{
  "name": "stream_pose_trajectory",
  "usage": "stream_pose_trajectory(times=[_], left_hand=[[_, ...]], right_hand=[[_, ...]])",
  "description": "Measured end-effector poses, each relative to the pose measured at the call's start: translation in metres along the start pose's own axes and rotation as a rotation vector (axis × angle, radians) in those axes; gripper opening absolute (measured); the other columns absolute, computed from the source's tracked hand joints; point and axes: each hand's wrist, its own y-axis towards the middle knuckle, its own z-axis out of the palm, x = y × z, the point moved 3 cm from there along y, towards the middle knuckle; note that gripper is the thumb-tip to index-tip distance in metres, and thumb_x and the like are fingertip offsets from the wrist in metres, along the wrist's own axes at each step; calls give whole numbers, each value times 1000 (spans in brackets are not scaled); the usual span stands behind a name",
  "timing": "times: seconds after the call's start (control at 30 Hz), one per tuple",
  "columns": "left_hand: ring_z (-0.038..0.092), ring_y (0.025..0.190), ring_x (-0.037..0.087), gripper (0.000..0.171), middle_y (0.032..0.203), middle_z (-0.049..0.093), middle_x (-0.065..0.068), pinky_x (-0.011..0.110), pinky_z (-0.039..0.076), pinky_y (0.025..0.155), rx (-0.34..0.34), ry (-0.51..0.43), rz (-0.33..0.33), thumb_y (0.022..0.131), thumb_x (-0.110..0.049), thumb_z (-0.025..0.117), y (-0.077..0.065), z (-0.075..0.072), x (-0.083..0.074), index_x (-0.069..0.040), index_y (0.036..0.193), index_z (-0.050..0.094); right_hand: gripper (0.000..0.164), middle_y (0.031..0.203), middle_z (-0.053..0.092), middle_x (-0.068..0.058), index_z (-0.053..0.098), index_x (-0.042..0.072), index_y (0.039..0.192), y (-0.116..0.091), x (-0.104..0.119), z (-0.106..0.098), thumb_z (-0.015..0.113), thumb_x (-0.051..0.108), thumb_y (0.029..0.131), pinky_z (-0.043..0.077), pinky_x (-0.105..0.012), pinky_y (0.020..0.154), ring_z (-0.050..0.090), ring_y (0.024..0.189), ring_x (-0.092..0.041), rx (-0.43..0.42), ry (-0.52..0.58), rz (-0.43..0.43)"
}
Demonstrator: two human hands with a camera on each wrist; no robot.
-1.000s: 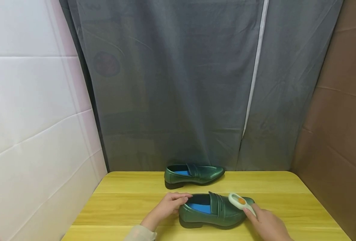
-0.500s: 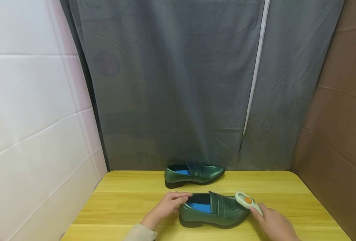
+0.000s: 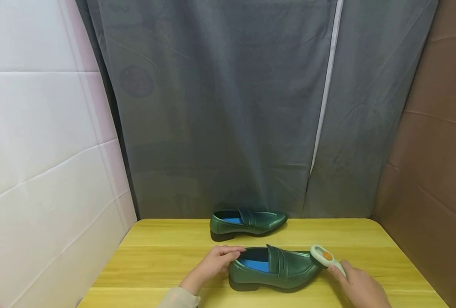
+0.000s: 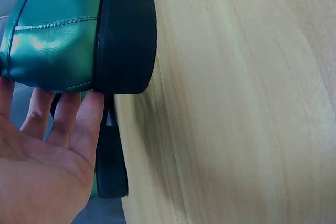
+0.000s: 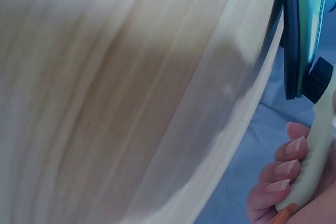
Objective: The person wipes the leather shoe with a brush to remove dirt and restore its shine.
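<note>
A green loafer (image 3: 285,269) with a blue insole stands on the table, its toe to the right. My left hand (image 3: 217,260) holds it at the heel. In the left wrist view the fingertips press the back of the heel (image 4: 58,51), and the thumb is out of sight. My right hand (image 3: 360,285) grips a pale green shoe brush (image 3: 328,259) with an orange spot on its back. Its dark bristles (image 5: 318,80) meet the toe in the right wrist view; the fingers (image 5: 283,169) curl round the handle.
A matching green loafer (image 3: 248,223) stands farther back on the wooden table (image 3: 166,252), near the grey curtain (image 3: 220,107). A white cloth wall (image 3: 50,141) rises at the left and a brown one (image 3: 436,141) at the right.
My right hand has moved the brush rightward along the loafer, from the front upper to the tip of the toe. The left hand and both loafers have stayed in place.
</note>
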Motion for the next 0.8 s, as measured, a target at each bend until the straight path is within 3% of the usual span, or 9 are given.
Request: stream_pose_trajectory(times=[0.47,0.8], left_hand=[[62,112,23,35,140,61,16,45,60,87,-12,-6,-9,102,-28,61,1,1,4,-7,128,70],[63,109,21,35,140,61,16,39,60,84,-8,-16,-6,102,-27,60,2,0,5,-6,128,69]], right_hand=[[60,78,56,-3,56,13,113,1,-4,-2,35,68,101,38,-39,54,53,70,-20,10,9,8],[63,82,60,-2,58,12,115,3,-6,-5,35,69,101,39,-39,54,57,74,-19,4,8,9]])
